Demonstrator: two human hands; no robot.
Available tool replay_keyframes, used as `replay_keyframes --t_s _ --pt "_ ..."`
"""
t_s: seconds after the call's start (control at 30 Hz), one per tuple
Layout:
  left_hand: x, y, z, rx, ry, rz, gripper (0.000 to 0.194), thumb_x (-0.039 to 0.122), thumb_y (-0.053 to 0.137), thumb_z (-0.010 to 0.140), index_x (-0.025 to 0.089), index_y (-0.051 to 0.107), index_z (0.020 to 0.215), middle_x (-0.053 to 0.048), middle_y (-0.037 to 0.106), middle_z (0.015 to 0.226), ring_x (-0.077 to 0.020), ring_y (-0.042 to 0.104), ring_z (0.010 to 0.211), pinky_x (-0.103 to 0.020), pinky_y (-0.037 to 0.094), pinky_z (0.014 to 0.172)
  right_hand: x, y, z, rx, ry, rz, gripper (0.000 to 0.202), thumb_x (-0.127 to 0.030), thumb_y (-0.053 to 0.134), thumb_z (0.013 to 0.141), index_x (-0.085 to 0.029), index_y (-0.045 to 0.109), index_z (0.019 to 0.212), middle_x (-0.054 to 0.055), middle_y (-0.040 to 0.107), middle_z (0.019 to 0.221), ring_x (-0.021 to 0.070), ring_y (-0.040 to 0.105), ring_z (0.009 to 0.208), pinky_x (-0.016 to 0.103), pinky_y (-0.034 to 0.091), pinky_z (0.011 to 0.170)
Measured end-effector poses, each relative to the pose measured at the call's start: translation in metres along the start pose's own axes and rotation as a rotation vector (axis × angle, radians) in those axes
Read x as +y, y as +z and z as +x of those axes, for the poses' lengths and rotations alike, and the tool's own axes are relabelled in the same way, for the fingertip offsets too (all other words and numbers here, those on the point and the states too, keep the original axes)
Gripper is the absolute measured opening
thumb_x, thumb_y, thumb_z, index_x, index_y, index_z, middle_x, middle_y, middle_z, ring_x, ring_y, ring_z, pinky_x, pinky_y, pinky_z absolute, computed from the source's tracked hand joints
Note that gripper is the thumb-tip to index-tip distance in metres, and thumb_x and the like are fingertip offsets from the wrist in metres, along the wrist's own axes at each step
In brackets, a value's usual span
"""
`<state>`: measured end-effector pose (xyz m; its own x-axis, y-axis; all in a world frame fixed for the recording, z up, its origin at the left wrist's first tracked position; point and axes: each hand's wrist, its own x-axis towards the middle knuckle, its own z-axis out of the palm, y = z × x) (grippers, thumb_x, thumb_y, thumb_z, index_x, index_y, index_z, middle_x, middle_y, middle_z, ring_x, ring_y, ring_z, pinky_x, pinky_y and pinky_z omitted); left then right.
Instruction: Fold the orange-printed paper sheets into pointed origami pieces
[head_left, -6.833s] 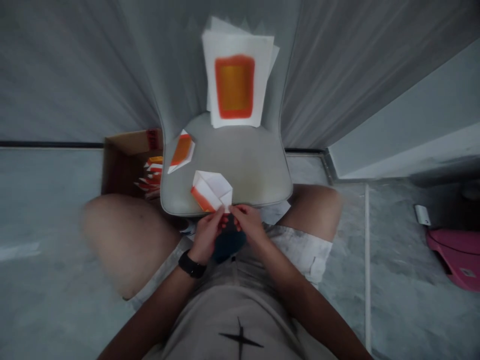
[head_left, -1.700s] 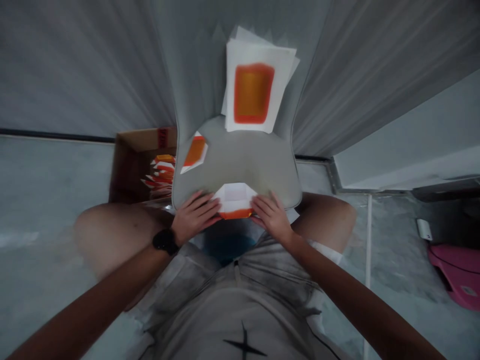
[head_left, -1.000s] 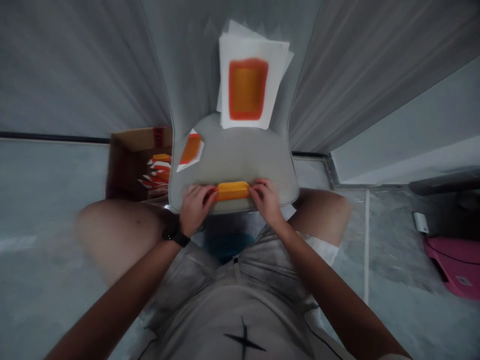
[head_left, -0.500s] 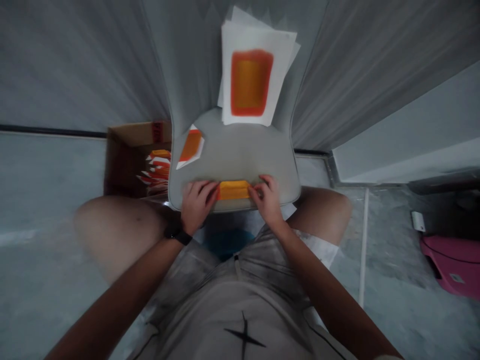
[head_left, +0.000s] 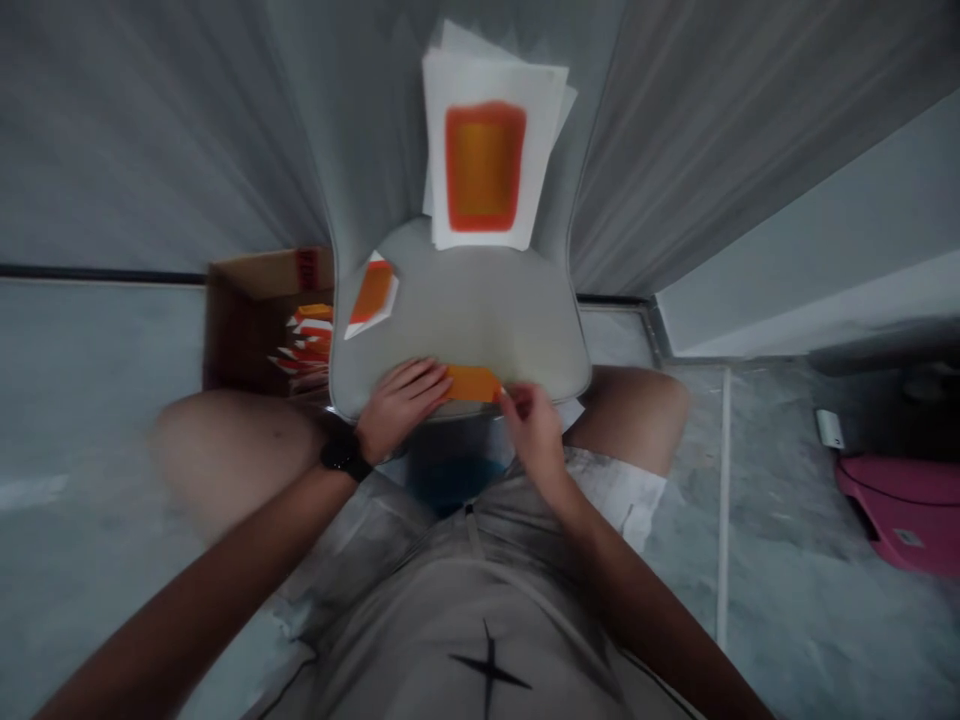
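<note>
1. My left hand (head_left: 405, 402) is lying over the left end of a flat, folded orange paper strip (head_left: 472, 384), fingers side by side; I cannot tell whether it is gripping.
2. My right hand (head_left: 532, 428) is pinching the strip's right end.
3. The strip is lying along the near edge of a smooth grey chair seat (head_left: 480, 305).
4. A folded orange-and-white paper piece (head_left: 373, 293) is lying on the seat's left; white paper sheets with an orange-red rectangle (head_left: 486, 165) are standing at the far side.

One grey chair (head_left: 480, 310), dimly lit. Grey curtain (head_left: 135, 140) is hung behind the chair; pale floor (head_left: 97, 420) is laid around it.
</note>
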<state>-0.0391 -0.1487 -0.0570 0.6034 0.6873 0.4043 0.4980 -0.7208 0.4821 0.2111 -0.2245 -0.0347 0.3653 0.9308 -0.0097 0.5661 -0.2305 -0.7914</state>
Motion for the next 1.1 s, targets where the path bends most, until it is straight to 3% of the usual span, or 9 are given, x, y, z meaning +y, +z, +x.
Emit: replay_keyframes --t_s 0.07,0.17,0.27,0.43,0.57,0.6,0.77,0.93,1.1 --pt "-0.001 -0.001 0.000 -0.018 0.012 -0.007 0.040 0.030 0.064 0.103 0.038 0.065 0.142 -0.001 0.068 0.144 -0.0263 0.055 0.144 -0.054 0.040 0.124 -0.005 -0.008 -0.005 -0.046 0.219 0.142 0.045 -0.062 0.069 0.090 -0.018 0.069 0.099 0.008 0.072 0.083 0.0214 0.066 0.072 0.033 0.049 0.066" --pt "-0.001 -0.002 0.000 -0.037 0.037 -0.021 0.041 0.028 0.063 0.103 0.040 0.065 0.143 -0.001 0.069 0.143 -0.0262 0.057 0.142 -0.055 0.038 0.124 -0.014 -0.020 -0.007 -0.320 0.589 0.459 0.054 -0.073 0.067 0.085 -0.018 0.071 0.090 0.008 0.074 0.079 0.0179 0.064 0.060 0.027 0.040 0.050" --pt "0.001 -0.004 0.003 -0.063 0.061 -0.027 0.039 0.027 0.061 0.104 0.039 0.066 0.141 -0.001 0.069 0.142 -0.0262 0.058 0.140 -0.056 0.037 0.123 -0.020 -0.027 -0.003 -0.522 0.778 0.691 0.048 -0.065 0.072 0.087 -0.018 0.074 0.086 0.011 0.078 0.082 0.0160 0.066 0.060 0.023 0.036 0.045" --pt "0.020 -0.009 0.007 0.037 -0.052 -0.011 0.031 0.032 0.064 0.102 0.034 0.072 0.132 -0.005 0.074 0.135 -0.0286 0.061 0.135 -0.054 0.036 0.122 -0.022 -0.027 0.007 -0.470 0.734 0.783 0.025 -0.041 0.083 0.084 -0.018 0.076 0.079 0.008 0.078 0.075 0.0129 0.066 0.058 0.019 0.036 0.043" --pt "0.067 -0.006 0.009 0.522 -0.578 -0.165 0.035 0.046 0.065 0.099 0.020 0.072 0.122 -0.012 0.075 0.114 -0.0269 0.070 0.108 -0.044 0.052 0.101 -0.029 -0.023 0.001 -0.372 0.731 0.930 0.025 -0.041 0.084 0.081 -0.018 0.075 0.079 0.005 0.078 0.074 0.0105 0.063 0.055 0.018 0.036 0.043" --pt "0.081 -0.003 0.010 0.541 -0.707 -0.322 0.038 0.051 0.062 0.100 0.020 0.071 0.120 -0.010 0.076 0.105 -0.0239 0.071 0.095 -0.039 0.055 0.090 -0.033 -0.021 -0.003 -0.346 0.729 0.957 0.026 -0.043 0.085 0.079 -0.018 0.076 0.079 0.005 0.078 0.074 0.0101 0.062 0.054 0.019 0.036 0.043" --pt "0.128 0.017 0.020 0.323 -0.919 -0.922 0.047 0.064 0.070 0.089 0.018 0.077 0.092 -0.007 0.076 0.091 -0.0192 0.068 0.081 -0.029 0.053 0.074 -0.050 -0.003 -0.029 -0.270 0.645 1.002 0.037 -0.054 0.086 0.072 -0.020 0.075 0.079 0.003 0.076 0.073 0.0110 0.061 0.056 0.021 0.037 0.047" --pt "0.128 0.022 0.024 0.392 -1.000 -1.159 0.042 0.058 0.077 0.085 0.017 0.074 0.078 -0.001 0.070 0.077 -0.0134 0.059 0.070 -0.024 0.048 0.066 -0.052 0.005 -0.040 -0.274 0.581 0.947 0.040 -0.059 0.086 0.070 -0.021 0.077 0.079 0.002 0.074 0.073 0.0122 0.063 0.060 0.023 0.042 0.053" --pt "0.123 0.018 0.021 0.375 -0.994 -1.161 0.039 0.056 0.081 0.083 0.016 0.079 0.081 -0.003 0.074 0.082 -0.0140 0.061 0.072 -0.025 0.048 0.065 -0.048 -0.006 -0.039 -0.389 0.508 0.851 0.042 -0.061 0.085 0.071 -0.021 0.080 0.083 0.004 0.077 0.076 0.0137 0.065 0.061 0.025 0.045 0.055"
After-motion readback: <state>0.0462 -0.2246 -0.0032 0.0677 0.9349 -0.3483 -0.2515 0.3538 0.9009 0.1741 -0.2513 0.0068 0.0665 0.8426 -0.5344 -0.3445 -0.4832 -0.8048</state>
